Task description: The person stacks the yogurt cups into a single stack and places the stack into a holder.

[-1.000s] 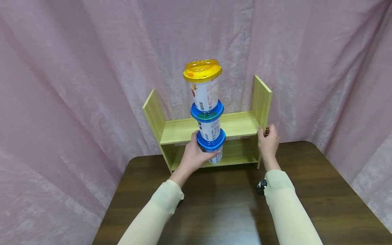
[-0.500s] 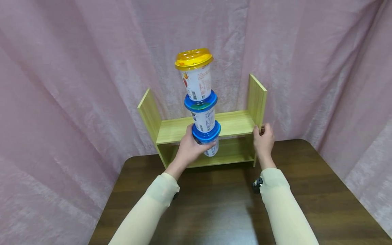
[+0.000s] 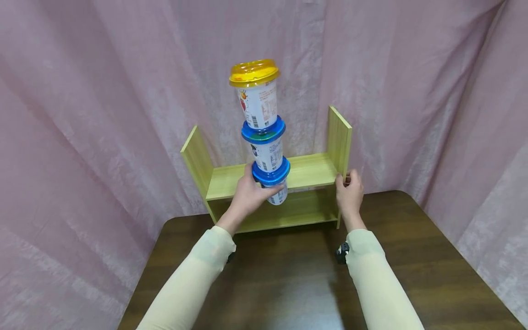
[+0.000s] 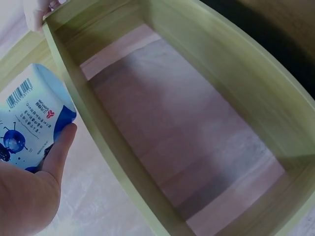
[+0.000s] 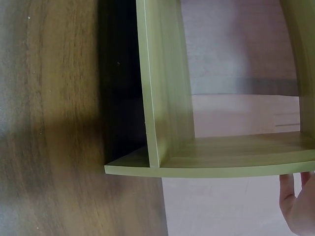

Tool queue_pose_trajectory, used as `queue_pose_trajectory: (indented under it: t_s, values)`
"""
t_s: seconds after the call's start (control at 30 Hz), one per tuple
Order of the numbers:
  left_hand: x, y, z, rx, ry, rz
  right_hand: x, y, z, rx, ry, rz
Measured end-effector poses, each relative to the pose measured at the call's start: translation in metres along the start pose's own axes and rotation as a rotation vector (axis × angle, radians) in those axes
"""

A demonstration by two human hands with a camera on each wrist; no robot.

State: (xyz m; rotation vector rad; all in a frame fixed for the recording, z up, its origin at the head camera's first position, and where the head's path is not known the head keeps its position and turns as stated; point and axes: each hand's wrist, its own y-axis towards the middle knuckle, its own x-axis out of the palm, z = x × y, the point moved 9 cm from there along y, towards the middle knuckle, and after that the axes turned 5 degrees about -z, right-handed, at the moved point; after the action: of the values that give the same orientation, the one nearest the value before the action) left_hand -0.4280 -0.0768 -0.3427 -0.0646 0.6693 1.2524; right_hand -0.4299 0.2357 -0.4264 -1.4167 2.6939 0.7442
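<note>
Three white lidded yogurt cups stand stacked and slightly tilted in front of a light wooden shelf (image 3: 307, 169). The top cup (image 3: 259, 103) has a yellow lid; the middle cup (image 3: 270, 153) and bottom cup (image 3: 278, 196) have blue lids. With thumb and fingers round the bottom cup, my left hand (image 3: 247, 195) holds the stack up in the air. In the left wrist view that cup (image 4: 29, 115) shows a barcode and a blueberry print. At the shelf's right side panel, my right hand (image 3: 349, 195) grips the front edge with curled fingers; some fingertips are hidden.
The shelf stands at the back of a dark brown table (image 3: 297, 275), with two upright side panels and two boards. Behind it hangs a pink velvet curtain (image 3: 123, 91). A small black device (image 3: 342, 252) sits by the right cuff.
The stack in my left hand has risen and shifted left relative to the shelf. My right hand stays at the shelf's side panel. The head view has shifted a little.
</note>
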Motion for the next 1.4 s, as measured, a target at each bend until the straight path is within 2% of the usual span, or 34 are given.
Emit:
queue_pose_trajectory:
  t_s: [0.3,0.5,1.03,1.4]
  values:
    - [-0.006,0.009,-0.007,0.006,0.025,0.023,0.003,-0.002,0.005,0.005,0.005,-0.018]
    - [-0.005,0.014,-0.008,0.005,0.055,0.025,0.000,-0.002,0.004,-0.006,0.006,0.001]
    - [-0.007,0.021,-0.012,0.023,0.062,0.020,-0.001,-0.002,0.003,0.001,0.015,0.016]
    - [-0.005,0.026,-0.016,0.005,0.047,0.012,-0.001,-0.004,0.007,-0.003,0.020,0.011]
